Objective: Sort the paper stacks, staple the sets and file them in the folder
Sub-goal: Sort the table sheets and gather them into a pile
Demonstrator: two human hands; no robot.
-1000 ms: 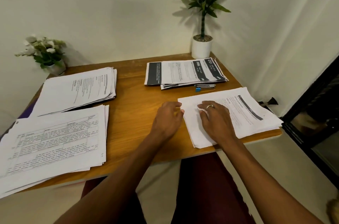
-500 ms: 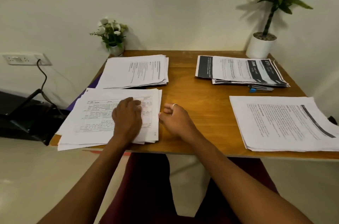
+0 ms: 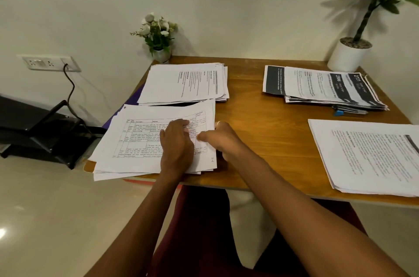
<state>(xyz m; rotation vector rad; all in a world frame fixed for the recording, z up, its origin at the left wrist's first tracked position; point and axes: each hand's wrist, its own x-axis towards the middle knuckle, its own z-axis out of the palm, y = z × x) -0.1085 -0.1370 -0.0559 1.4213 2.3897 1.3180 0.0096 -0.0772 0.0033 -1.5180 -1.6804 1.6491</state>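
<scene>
Head view, step: sorting, by my judgement; nothing looks filed yet.
Near-left stack (image 3: 140,140): at the table's (image 3: 260,118) near left corner, overhanging its edge.
Left hand (image 3: 176,145): flat, pressing the top sheet.
Right hand (image 3: 223,138): thumb on top, fingers curled at the stack's right edge, pinching sheets.
Next move: probably lifting a set off cleanly.
Folder: the purple edge (image 3: 132,101) under the left stacks may be it; contents hidden.

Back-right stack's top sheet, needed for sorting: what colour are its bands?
The bands are black; head view shows them.
</scene>
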